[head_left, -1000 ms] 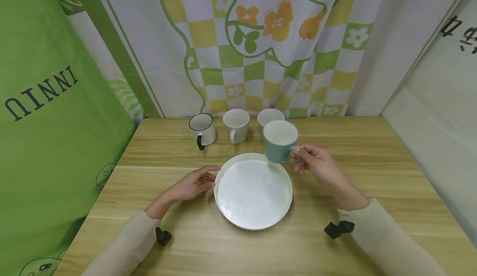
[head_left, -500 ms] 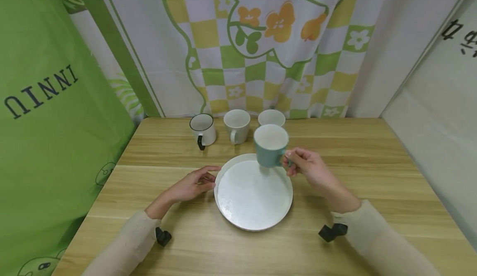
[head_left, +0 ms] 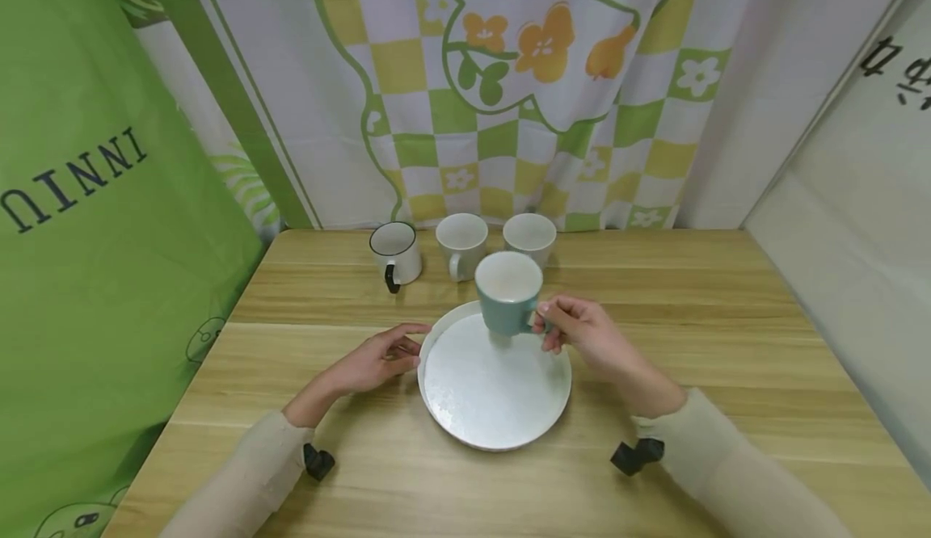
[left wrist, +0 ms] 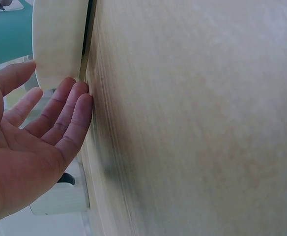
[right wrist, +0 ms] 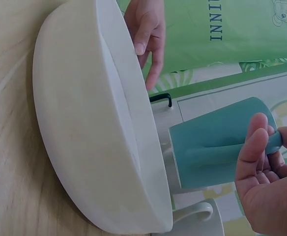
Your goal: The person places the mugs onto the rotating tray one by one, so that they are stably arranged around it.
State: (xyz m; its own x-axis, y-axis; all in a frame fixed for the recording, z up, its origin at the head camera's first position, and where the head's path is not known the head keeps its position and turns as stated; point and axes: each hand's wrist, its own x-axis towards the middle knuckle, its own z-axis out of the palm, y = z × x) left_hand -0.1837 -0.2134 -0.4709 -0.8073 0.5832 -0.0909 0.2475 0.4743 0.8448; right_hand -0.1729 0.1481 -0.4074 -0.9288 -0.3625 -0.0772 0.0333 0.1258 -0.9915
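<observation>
My right hand (head_left: 585,340) pinches the handle of a teal mug (head_left: 507,312), white inside and upright, over the far part of a round white tray (head_left: 494,397). The right wrist view shows the mug (right wrist: 212,147) above the tray's rim (right wrist: 156,182), with the thumb and fingers around its handle. At the tray's left side, my left hand (head_left: 374,359) has its fingertips right at the rim. In the left wrist view its fingers (left wrist: 74,123) are relaxed beside the tray wall (left wrist: 60,44).
Behind the tray stand a white mug with a black rim and handle (head_left: 398,257), a plain white mug (head_left: 462,239) and another white mug (head_left: 531,235), partly hidden by the teal one. A patterned curtain (head_left: 538,142) hangs at the wooden table's (head_left: 691,296) back edge.
The right hand has carried the teal mug leftward and slightly nearer, from the tray's far right edge to over its far middle. The left hand and the tray have stayed in place.
</observation>
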